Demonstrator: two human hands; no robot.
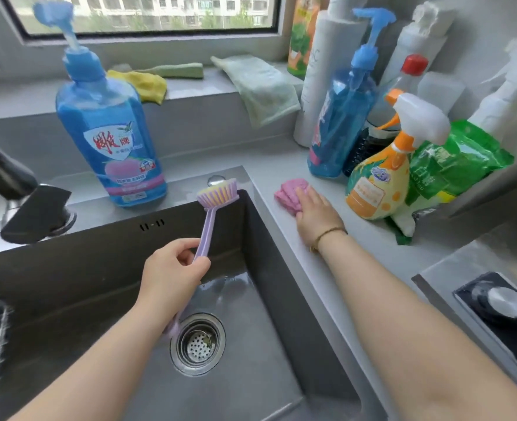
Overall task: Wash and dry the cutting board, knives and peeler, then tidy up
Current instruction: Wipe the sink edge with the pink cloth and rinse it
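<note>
Dish brush [205, 229]: lilac plastic with a long handle. Its round bristled head was propped on the rear rim of the steel sink [269, 256], and the left hand [172, 278] was curled round the handle. Pink ribbed cloth [289, 192]: lay on the grey bench [281, 165] beside the sink, with the right hand [316, 217] flat on it, fingers straight. Blue pump bottle [111, 141]: stood behind the sink; its label bore red Chinese lettering.

Daylight enters a dark-framed window [148, 13] at 12 o'clock, with apartment blocks beyond. A grey sill [196, 86] runs beneath. The grey surface [281, 165] surrounds a steel sink [69, 268]; a cooktop [475, 294] sits at 4 o'clock.
</note>
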